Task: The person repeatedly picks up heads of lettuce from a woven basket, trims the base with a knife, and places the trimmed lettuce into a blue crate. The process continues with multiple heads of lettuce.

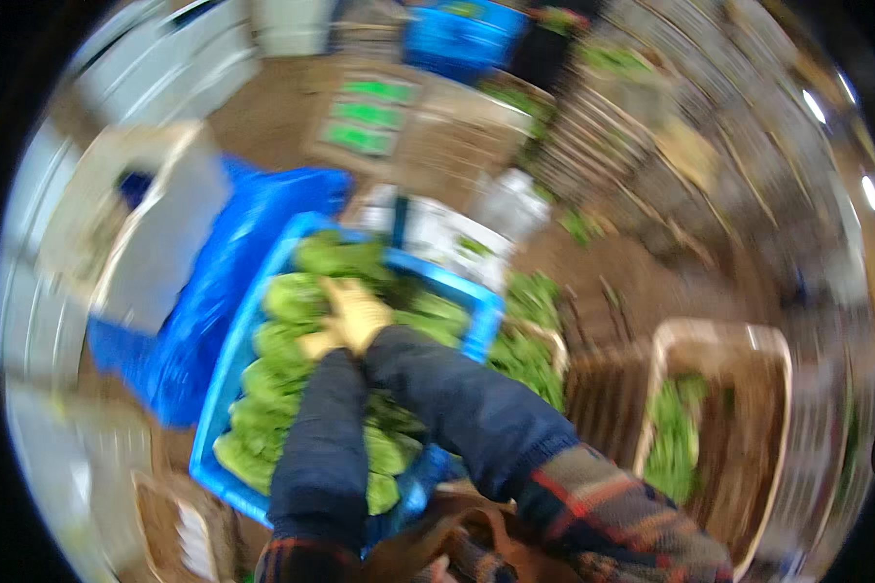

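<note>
Both hands, in pale yellow gloves, are close together over a blue plastic crate [222, 364] of green leafy heads, probably lettuce [292, 299]. My left hand [322, 342] is low beside the other hand, among the heads. My right hand [357, 310] reaches a little farther in, its fingers towards the heads at the crate's upper part. Motion blur and the leaves hide the fingertips, so whether either hand grips a head cannot be told. The heads stand in a row along the crate's left side; more lie at the right and near my forearms.
A white foam box [168, 240] rests on blue plastic sheeting [240, 233] at the left. Beyond the crate is a cardboard box [452, 146] with green labels. To the right are a crate of leafy greens [529, 364] and a brown-looking crate [733, 444] partly filled with greens.
</note>
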The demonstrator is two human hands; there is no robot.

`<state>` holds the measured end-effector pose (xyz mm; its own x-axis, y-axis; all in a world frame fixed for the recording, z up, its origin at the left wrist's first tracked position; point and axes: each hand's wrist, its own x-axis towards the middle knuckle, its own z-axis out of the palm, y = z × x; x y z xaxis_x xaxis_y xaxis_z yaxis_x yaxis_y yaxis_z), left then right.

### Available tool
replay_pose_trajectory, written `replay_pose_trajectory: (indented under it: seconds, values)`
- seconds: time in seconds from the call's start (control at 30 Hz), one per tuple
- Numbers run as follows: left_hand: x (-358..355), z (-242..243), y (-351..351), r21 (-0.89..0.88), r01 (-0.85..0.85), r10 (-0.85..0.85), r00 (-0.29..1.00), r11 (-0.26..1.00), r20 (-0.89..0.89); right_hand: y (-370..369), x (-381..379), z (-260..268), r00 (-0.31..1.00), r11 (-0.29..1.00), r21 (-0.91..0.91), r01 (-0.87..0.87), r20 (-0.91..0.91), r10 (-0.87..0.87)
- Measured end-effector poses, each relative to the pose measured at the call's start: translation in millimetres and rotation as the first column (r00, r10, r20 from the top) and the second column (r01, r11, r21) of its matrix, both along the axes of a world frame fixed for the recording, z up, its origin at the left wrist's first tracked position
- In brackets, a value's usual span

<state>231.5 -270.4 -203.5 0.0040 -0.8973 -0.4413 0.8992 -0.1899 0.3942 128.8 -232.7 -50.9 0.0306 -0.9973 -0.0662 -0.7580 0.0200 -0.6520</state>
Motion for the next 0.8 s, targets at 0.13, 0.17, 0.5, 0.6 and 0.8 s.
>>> replay_pose_trajectory:
  seconds: [0.13, 0.17, 0.5, 0.6, 0.8]
  values:
    - [0.8, 18.1, -31.1, 0.044, 0.295, -0.25, 0.71, 0.954, 0.659, 123.7, -47.9, 54.3, 0.997, 0.973, -0.219, 0.077, -0.01, -0.081]
    - [-3.9, 24.7, -40.3, 0.075, 0.332, -0.272, 0.6, 0.94, 0.753, 173.8, -77.6, 61.3, 0.993, 0.95, -0.289, 0.114, 0.033, -0.109]
    - [-39.0, 96.9, 26.9, 0.173, -0.148, -0.196, -0.158, 0.974, 0.968, 591.8, -524.7, 43.7, 0.277, 0.323, -0.066, 0.944, -0.376, -0.884]
    - [-107.4, 93.1, 157.8, -0.141, 0.181, 0.171, -0.162, 0.973, 0.972, 648.9, -637.0, -6.9, 0.418, 0.364, 0.209, 0.908, -0.529, -0.739]
    - [-244.0, 89.0, 360.8, -0.088, 0.941, -0.1, 0.127, 0.327, 0.987, 663.2, -712.5, -120.4, 0.546, 0.33, 0.462, 0.824, -0.486, -0.683]
